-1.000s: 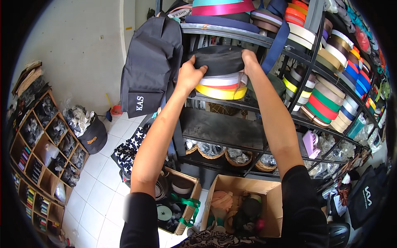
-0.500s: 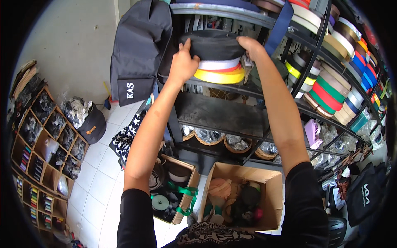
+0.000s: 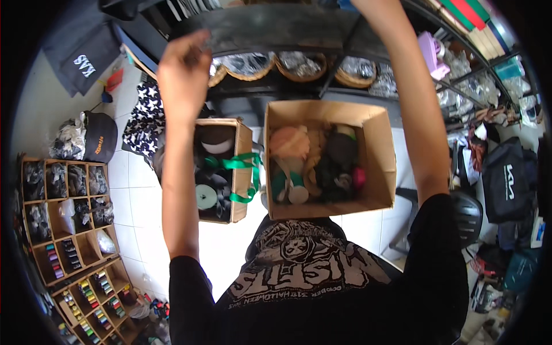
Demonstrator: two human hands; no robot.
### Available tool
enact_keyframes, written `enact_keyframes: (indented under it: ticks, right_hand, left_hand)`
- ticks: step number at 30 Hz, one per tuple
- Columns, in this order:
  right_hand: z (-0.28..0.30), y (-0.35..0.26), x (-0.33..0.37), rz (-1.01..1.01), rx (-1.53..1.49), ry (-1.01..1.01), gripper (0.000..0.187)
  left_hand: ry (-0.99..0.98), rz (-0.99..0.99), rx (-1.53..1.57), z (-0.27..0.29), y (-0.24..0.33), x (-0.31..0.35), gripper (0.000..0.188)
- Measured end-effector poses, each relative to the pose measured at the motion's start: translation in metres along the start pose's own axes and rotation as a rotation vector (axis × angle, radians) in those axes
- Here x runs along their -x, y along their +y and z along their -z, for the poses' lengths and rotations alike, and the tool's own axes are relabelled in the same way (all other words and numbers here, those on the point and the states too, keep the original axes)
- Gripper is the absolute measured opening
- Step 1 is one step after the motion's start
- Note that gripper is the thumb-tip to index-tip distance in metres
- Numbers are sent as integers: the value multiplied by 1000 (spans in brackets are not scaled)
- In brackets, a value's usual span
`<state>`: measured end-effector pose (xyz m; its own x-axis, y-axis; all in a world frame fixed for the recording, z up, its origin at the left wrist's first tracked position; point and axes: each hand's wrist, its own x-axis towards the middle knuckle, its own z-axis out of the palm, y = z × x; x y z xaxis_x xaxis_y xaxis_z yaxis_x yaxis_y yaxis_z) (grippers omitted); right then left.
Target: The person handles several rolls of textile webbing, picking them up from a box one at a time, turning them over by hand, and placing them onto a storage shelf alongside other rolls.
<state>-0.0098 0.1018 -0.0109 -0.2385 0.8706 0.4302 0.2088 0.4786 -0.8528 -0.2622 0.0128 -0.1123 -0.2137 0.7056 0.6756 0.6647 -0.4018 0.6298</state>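
My left hand (image 3: 183, 72) is raised in front of the dark shelf board (image 3: 282, 27), blurred by motion. Nothing shows in it, and its thumb and forefinger look apart. My right forearm (image 3: 411, 86) reaches up past the top edge; only the base of my right hand (image 3: 371, 7) shows, its fingers cut off by the frame. A bit of blue (image 3: 345, 4) appears beside it. Below my arms stand a cardboard box (image 3: 379, 155) of rolled tapes and scraps, and a smaller box (image 3: 241, 172) with rolls and a trailing green ribbon (image 3: 244, 164).
Wicker baskets (image 3: 299, 68) of plastic-wrapped goods line the lower shelf. At left are a wooden cubby rack (image 3: 69, 198) with thread spools and a dark bin (image 3: 99, 137). A black chair (image 3: 467, 215) and a black bag (image 3: 509, 181) stand at right.
The view has tilted down, so the stack of black, white and yellow rolls that both hands were touching is out of sight. My left hand has come away from the stack.
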Motion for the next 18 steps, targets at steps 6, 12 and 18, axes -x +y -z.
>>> enact_keyframes:
  ticks: [6,12,18]
  right_hand:
    - [13,198,182,-672,42,-454,31]
    - [24,362,347,-1039,318,-634,31]
    - [29,403,402,-1128,613,-479,37]
  left_hand:
    - [-481,585,224,-54,-32,190,30]
    - [-677,677,177,-72,7,305,33]
    - [-818,787,207,-75,26,348,30]
